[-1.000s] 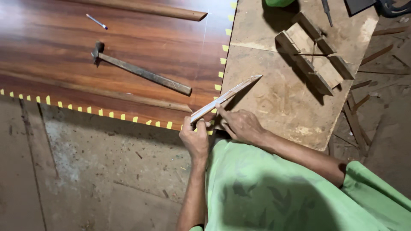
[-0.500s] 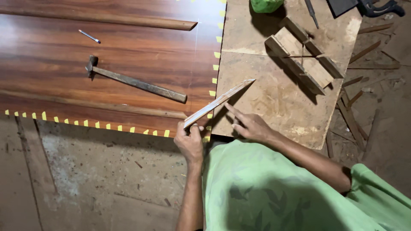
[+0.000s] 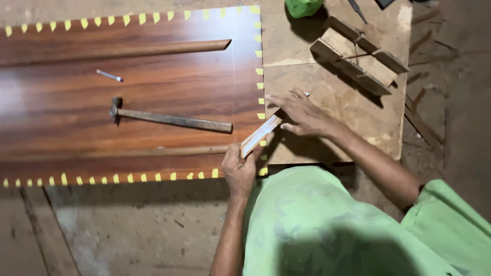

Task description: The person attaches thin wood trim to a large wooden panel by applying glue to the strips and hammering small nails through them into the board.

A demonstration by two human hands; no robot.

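The right hand [image 3: 302,113] is covering the middle of the pale wood strip [image 3: 260,135] — only its far tip is peeking out beyond the fingers. The left hand [image 3: 239,168] is hiding the strip's near end. Beyond the strip, the green object [image 3: 303,6] is running off the top edge — its kind is staying unclear.

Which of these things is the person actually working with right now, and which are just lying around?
In use:
- thin wooden strip, held at both ends
- left hand, gripping its near end
- right hand, laid over its far end
- plywood board under the strip

Lying about:
- hammer
- dark veneered panel
- long moulding
- small pen-like stick
- wooden mitre box
- green object
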